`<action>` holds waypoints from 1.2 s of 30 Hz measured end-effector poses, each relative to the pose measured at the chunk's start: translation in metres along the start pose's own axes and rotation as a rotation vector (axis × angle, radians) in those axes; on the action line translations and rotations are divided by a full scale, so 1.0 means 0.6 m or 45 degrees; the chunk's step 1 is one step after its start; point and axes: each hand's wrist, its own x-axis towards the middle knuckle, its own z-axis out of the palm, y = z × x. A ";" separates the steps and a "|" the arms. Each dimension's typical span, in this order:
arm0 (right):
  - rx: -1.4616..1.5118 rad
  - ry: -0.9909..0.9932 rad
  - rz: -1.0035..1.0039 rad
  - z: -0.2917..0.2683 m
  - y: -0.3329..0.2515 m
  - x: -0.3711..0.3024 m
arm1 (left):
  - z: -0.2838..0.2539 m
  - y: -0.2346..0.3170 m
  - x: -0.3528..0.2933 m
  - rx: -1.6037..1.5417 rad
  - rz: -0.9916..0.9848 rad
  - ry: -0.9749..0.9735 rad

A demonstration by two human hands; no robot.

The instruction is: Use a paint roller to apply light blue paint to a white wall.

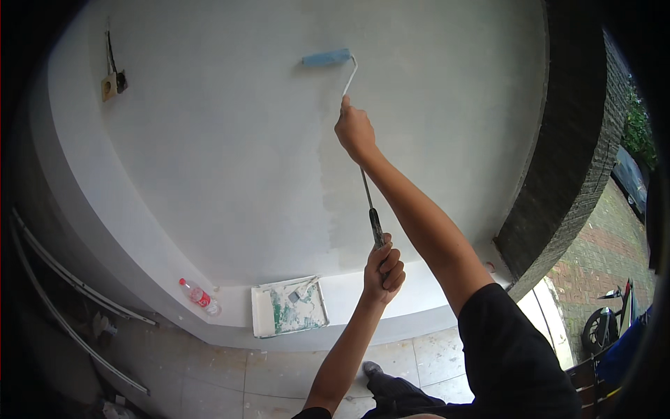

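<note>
High on the smooth pale wall (pixel 230 153), pale blue fuzzy paint roller (pixel 326 58) lying flat against plaster, bent wire frame running down into 1 long thin pole (pixel 368 202). Right hand (pixel 354 130) clenched around pole's upper end, arm stretched up; left hand (pixel 383 269) gripping dark lower end. Below on ledge, white rectangular paint tray (pixel 289 309) with green smears; left of that, clear plastic bottle (pixel 199 297), red label.

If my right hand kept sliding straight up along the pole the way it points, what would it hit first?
Most likely the bent wire frame just above the right hand, then the blue roller against the wall; depth is hard to judge.
</note>
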 end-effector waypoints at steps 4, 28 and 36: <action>-0.034 -0.156 0.100 0.015 0.063 -0.099 | -0.012 -0.067 -0.074 -0.059 -0.030 0.105; -0.057 0.434 -0.360 -0.118 -0.102 0.301 | 0.171 0.118 0.243 0.496 0.086 -0.183; 0.061 0.276 -0.168 -0.058 -0.071 0.189 | 0.069 0.102 0.141 0.321 0.049 -0.094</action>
